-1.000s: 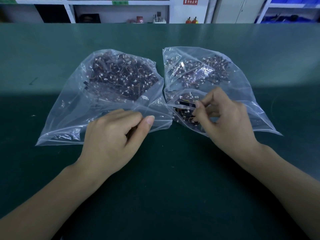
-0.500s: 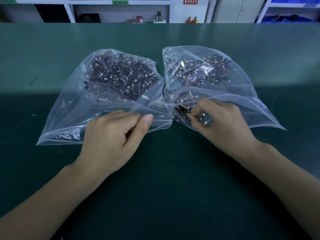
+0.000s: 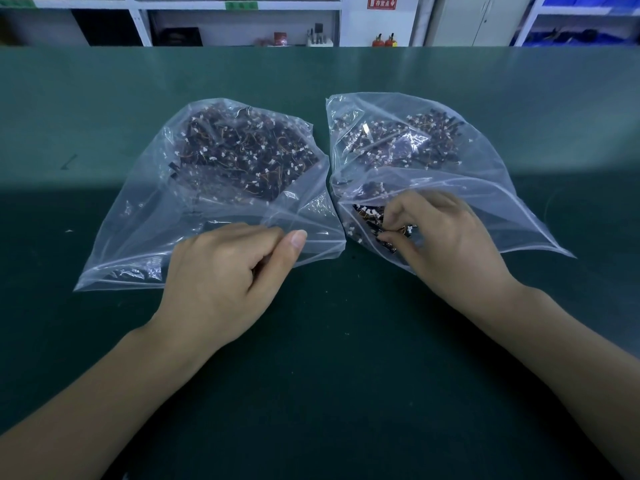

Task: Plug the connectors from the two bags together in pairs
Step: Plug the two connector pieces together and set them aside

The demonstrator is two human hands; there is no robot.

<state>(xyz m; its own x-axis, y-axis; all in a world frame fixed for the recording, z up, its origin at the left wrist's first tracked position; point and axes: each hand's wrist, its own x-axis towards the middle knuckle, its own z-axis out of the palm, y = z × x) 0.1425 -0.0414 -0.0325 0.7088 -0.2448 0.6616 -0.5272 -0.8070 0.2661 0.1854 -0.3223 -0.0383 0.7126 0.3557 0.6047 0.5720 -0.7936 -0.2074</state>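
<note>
Right grip (image 3: pixel 446 237): fingers curled down inside the mouth of the right bag (image 3: pixel 485 188), fingertips (image 3: pixel 393 220) pinching at the connectors (image 3: pixel 372 220) nearest the opening. Looks clamped on one small piece, but the plastic and the tangle hide exactly which one. Left grip (image 3: pixel 228 271): fingers curled, thumb pressed along the forefinger, pinching the near edge of the left bag (image 3: pixel 145 216). It holds plastic only, no connector.

Key relation: the loose cluster sits just left of and under the right fingertips, toward the gap between the bags. The pieces lie at mixed angles, no single long axis readable. The right grip is the nearer one; the left is well apart from any connector, with its bag's film between it and the pile.

Containers: both bags lie flat on the green tabletop (image 3: pixel 329 358), touching at their inner edges.
- Left bag: dense dark pile (image 3: pixel 242 154) with white tips and orange wire, bunched at the far end.
- Right bag: similar pile (image 3: pixel 408 140) at the far end, plus the small cluster by the mouth.

No mated pair in sight, so the task seems barely started.
</note>
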